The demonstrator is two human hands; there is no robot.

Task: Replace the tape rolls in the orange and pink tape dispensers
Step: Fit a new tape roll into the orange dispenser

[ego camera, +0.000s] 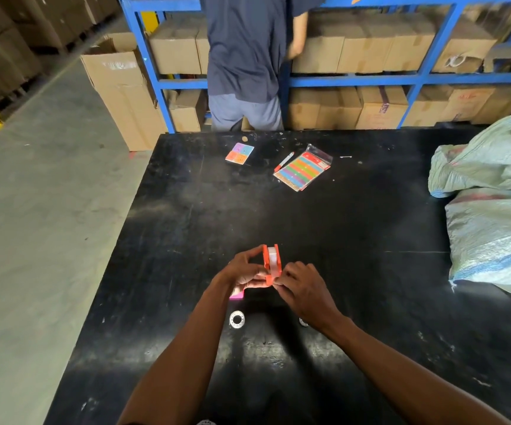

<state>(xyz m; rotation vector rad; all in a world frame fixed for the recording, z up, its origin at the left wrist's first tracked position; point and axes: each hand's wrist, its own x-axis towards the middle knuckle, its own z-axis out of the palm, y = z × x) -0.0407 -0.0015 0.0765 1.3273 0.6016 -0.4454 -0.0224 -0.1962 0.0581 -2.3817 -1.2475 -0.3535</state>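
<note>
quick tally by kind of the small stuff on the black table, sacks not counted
tape dispensers: 2, orange in both hands, pink mostly hidden under the left hand
loose tape rolls: 2
sticker packs: 2
pens: 1
total: 7

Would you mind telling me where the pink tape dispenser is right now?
In the head view, the pink tape dispenser sits on the black table, mostly hidden under the left hand, just beyond a loose tape roll.
</note>
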